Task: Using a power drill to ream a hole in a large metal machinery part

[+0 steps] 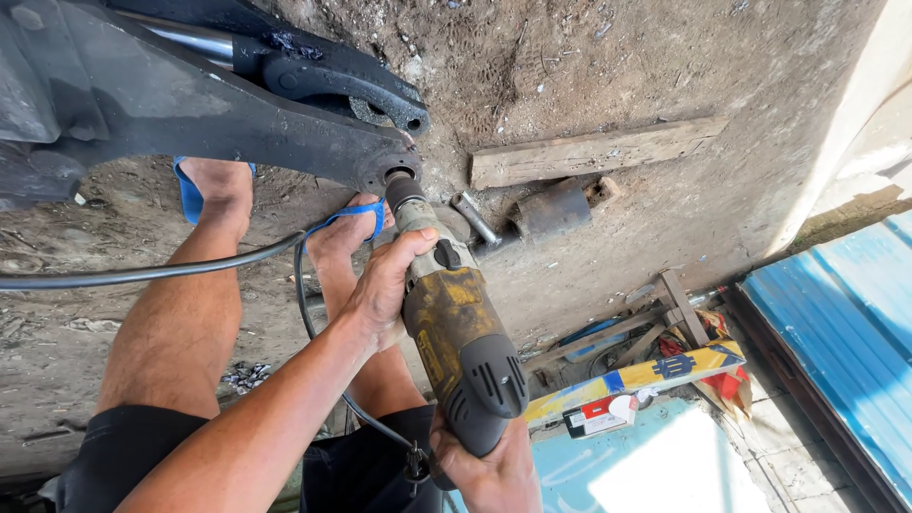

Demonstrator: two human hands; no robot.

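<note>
You have one power drill (456,332), yellow and black and badly worn, running from the lower middle of the frame up toward the centre, its nose pressed into the round eye at the end of one heavy black steel arm (190,104) that fills the upper left. Your left hand (385,285) is wrapped tight around the front of the drill body, fingers closed over the top; your right hand (484,465) is clamped on the rear grip at the bottom edge, partly hidden under the motor housing. One black cable (142,273) comes in from the left edge and loops down between your two bare legs, and your feet wear two blue sandals (361,220) on the dirt floor (589,57). Above and right of the drill lie one wooden plank (594,150), one rusty metal cylinder (556,209) just below it, and one steel pin (472,218) near the drill's nose. At the lower right sit one small wooden stool frame (665,313) and a long yellow and blue box (632,380), with a blue corrugated sheet (841,323) along the right edge. Open dirt lies in the upper middle
</note>
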